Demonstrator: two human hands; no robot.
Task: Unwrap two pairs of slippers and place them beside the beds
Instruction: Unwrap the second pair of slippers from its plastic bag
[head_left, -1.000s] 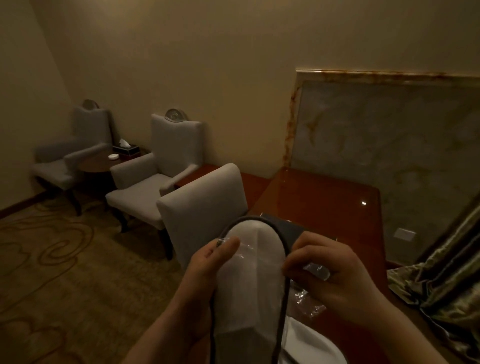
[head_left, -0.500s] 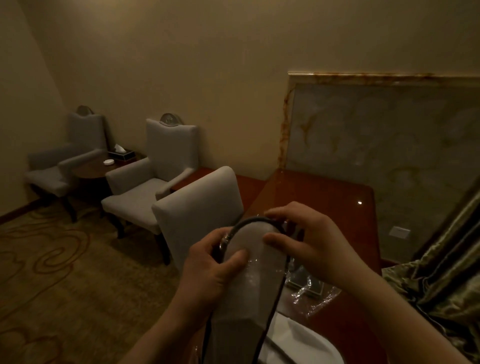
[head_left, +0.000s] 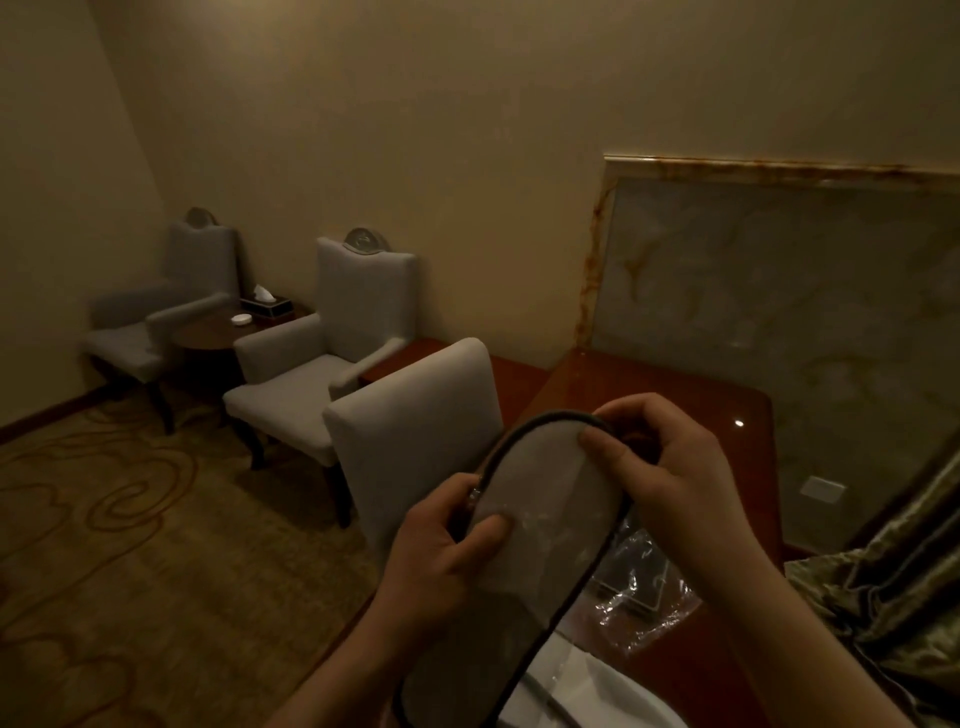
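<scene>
dim hotel-type room w/ beige walls, patterned carpet across the lower left of the frame, grey upholstered armchairs at mid left and a glossy red-brown wooden desk at right centre, under a marble-look wall panel.

centre-bottom of frame: a pale grey flat slipper w/ dark piped edge is held up over the desk's near edge, sole side toward the camera. clear plastic film looks to be clinging over its surface, so prob. not fully unwrapped yet. left hand clamps the slipper's left edge, thumb pressed on the face. right hand is pinched on the rounded top rim at the toe, fingers curled behind it; looks like it's working the wrap there, can't be sure.

on the desk just right of the slipper lies crumpled clear plastic wrapping, poss. w/ sth dark inside, too dim to tell. a white piece shows at bottom centre, unclear what.

progress: early, i'd judge. one slipper in hand mid-unwrap, other slippers not clearly accounted for, no beds in view, nothing placed beside any bed yet. left: finish unwrapping, do the 2nd pair, carry both to the beds.
</scene>
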